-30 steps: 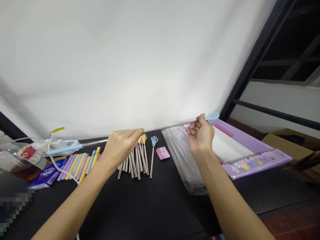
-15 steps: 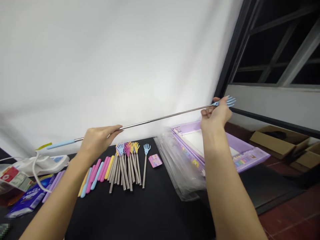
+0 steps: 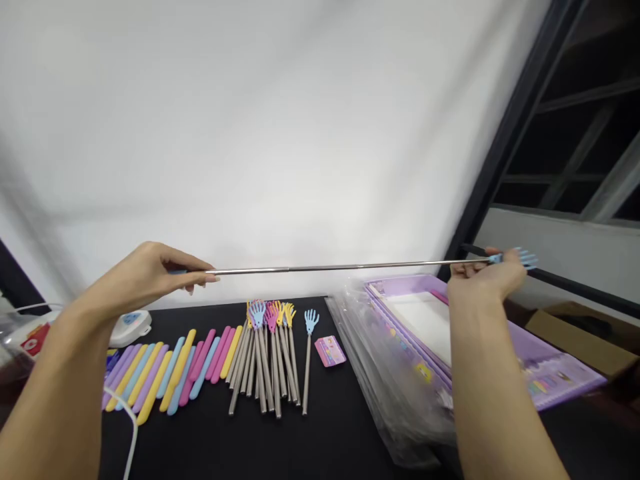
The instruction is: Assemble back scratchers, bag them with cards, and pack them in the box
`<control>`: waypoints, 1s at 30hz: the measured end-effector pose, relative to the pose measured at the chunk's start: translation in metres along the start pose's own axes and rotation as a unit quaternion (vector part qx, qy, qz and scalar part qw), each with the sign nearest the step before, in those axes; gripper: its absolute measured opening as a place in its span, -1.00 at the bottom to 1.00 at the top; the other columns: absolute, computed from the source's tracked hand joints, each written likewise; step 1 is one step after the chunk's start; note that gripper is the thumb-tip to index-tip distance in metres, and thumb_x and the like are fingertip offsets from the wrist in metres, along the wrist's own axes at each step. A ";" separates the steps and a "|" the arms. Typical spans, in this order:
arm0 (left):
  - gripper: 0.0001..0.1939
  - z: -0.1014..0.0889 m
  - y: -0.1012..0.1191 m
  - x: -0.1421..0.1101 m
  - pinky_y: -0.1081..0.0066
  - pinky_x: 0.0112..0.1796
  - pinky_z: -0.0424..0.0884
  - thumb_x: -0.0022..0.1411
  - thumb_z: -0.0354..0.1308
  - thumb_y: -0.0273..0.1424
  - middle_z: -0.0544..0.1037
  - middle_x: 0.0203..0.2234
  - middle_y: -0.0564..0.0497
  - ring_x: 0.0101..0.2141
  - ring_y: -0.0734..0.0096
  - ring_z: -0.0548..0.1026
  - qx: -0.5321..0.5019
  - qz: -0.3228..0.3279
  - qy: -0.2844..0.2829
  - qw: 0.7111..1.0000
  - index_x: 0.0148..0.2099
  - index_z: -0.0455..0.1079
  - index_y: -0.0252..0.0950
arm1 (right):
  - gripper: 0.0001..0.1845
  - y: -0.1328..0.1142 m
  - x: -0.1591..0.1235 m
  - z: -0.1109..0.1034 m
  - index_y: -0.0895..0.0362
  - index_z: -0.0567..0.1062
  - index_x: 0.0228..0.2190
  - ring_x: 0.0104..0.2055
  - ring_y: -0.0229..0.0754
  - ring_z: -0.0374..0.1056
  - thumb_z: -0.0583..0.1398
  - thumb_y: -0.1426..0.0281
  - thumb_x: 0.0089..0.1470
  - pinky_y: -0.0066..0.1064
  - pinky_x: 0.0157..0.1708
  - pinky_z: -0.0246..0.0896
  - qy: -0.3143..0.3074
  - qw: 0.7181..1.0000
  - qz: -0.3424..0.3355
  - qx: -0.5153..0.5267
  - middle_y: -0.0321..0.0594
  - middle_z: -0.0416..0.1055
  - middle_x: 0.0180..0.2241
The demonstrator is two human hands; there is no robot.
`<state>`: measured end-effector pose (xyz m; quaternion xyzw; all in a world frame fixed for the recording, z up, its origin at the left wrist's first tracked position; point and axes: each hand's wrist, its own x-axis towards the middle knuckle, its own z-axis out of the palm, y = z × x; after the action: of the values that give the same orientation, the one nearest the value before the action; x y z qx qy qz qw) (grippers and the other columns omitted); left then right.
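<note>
Firstly, one scratcher (image 3: 323, 268), blue-headed, steel rod extended, held up above the table (image 3: 240, 447) between two hands. Long axis: left to right across the view, nearly level, rising slightly rightward; the splayed head (image 3: 528, 259) points right, the handle end left. Left hand (image 3: 165, 272): thumb and fingers pinched together on the handle end, a little blue showing between them. Right hand (image 3: 485, 270): closed about the neck of the head, whose prongs jut past it. On the table, one white cable (image 3: 131, 427), curving at lower left. Tubes (image 3: 173, 373), purple, yellow, blue and pink, laid slantwise in a row, some overlapping. Right of these, one pile of short scratchers (image 3: 267, 373), heads wallward; one blue-headed piece (image 3: 307, 367) just beside, apart. Cards (image 3: 331, 351), pink, a small stack. Clear bags (image 3: 370, 380), stacked flat, touching a purple tray (image 3: 565, 373) with white sheets (image 3: 423, 327) inside. One power strip (image 3: 131, 328), left rear, partly hidden by the arm. Farther: white wall (image 3: 280, 133); dark post (image 3: 510, 133), leaning in view; carton (image 3: 583, 343), right; dark window (image 3: 595, 140), upper right.
</note>
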<state>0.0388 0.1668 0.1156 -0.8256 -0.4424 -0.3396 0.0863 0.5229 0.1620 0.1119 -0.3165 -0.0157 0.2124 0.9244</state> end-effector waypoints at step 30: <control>-0.71 0.065 0.089 0.020 0.42 -0.41 0.47 0.27 0.19 -0.20 0.62 -0.56 -0.02 -0.56 0.43 0.50 -0.199 0.008 -0.116 0.973 -0.17 0.62 -0.29 | -0.52 0.090 -0.099 -0.061 0.14 0.47 -0.40 -0.68 -0.30 0.31 0.46 0.07 -0.19 -0.48 -0.61 0.23 -0.534 0.795 0.098 -0.271 -0.31 0.47 -0.66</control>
<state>0.1480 0.1563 0.0928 -0.8634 -0.3664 -0.3219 -0.1288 0.4078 0.1508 0.0203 -0.3898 -0.5330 0.4240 0.6198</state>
